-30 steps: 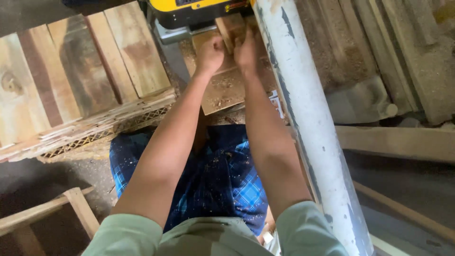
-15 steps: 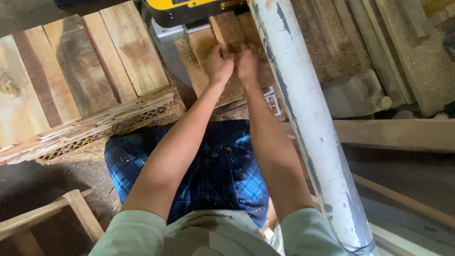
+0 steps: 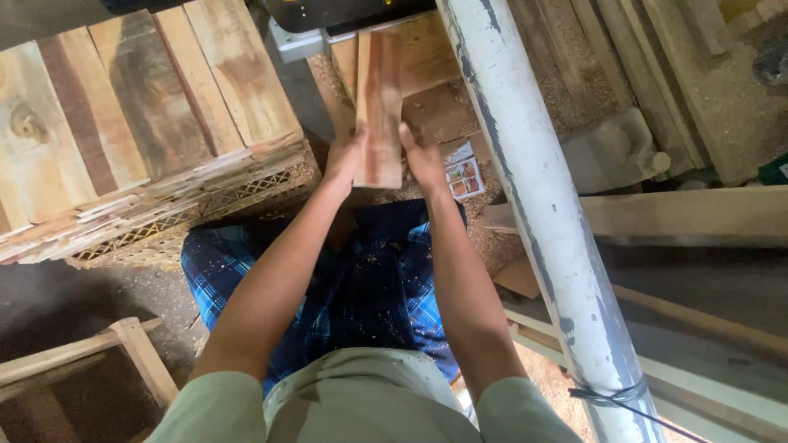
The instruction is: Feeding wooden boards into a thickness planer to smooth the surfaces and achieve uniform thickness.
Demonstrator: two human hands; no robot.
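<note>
Gripping a short reddish-brown wooden board (image 3: 379,107) by its near end, the left hand (image 3: 345,157) and the right hand (image 3: 423,156) are closed on its two long edges, one on each side, thumbs on top. The board lies flat, pointing away from the person, its far end just at the mouth of a grey and yellow planing machine (image 3: 345,20) at the top of the view. Under the board are wider pale boards (image 3: 427,53) and sawdust. Just right of the right hand a small printed card (image 3: 464,176) lies on the sawdust. A thick white pipe (image 3: 542,205) runs diagonally down the right side. To the left, a stack of thin planks (image 3: 139,115) rests on a yellow mesh crate (image 3: 189,221). Below the arms are blue plaid trousers (image 3: 369,287).
</note>
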